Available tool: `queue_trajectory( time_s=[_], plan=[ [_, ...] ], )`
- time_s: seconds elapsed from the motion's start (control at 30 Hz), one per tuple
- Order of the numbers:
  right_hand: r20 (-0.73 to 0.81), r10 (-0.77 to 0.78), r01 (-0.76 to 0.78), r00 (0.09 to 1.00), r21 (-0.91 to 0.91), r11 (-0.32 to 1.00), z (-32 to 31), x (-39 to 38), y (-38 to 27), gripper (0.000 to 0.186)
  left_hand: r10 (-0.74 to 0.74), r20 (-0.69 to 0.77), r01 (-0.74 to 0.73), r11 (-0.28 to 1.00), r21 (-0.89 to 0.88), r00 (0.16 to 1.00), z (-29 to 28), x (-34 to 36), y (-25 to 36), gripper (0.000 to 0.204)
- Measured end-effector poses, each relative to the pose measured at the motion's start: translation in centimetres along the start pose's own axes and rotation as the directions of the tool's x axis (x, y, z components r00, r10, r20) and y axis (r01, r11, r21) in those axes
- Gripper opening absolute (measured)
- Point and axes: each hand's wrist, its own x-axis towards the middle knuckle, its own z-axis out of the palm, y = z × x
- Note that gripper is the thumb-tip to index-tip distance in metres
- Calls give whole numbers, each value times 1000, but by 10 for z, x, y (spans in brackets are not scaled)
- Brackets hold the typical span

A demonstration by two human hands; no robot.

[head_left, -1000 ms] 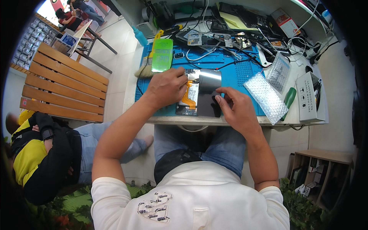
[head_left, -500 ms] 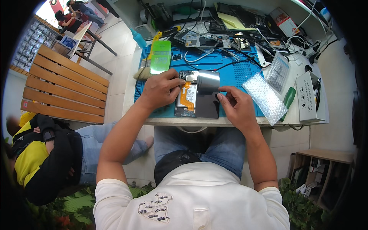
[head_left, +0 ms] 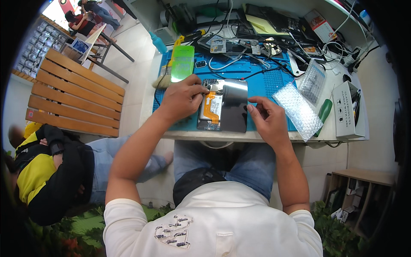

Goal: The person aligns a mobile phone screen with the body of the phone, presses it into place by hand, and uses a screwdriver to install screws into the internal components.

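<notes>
An opened phone lies on the blue mat with its battery and an orange flex cable showing. A glossy black panel covers its right side. My left hand is closed at the phone's upper left, thumb and forefinger pinched by the circuit board; whatever is between the fingertips is hidden. At the panel's right edge is my right hand, its thumb and forefinger bent close together on that edge and the other fingers curled.
Beyond the phone are a green case, a brush and a blue work mat. Phone parts and cables are heaped at the back. To the right are bubble wrap, a green-handled tool and a white box. A person sits at left.
The black panel's large bright reflection has shrunk to a strip along its top, and it looks flatter. My right fingertips have drawn slightly outward. My left hand stays by the circuit board.
</notes>
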Motion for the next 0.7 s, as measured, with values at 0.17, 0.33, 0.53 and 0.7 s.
queue_trajectory(
  time_s=[0.17,0.33,0.53,0.7],
  plan=[
    [-4,-7,7,1000,7,1000,-1,0,0,22,-42,-56,40,998,-37,998,2,-9,-4,23],
    [-5,-12,12,1000,18,1000,0,0,-1,22,84,-21,-83,996,43,996,3,-9,-3,30],
    [-2,-13,13,1000,1,1000,-1,-2,-1,23,154,-58,-145,979,142,986,8,-6,2,20],
    [-1,-15,15,1000,-16,1000,-2,-2,-1,23,131,-19,-129,986,104,991,7,-2,3,18]
  ],
)
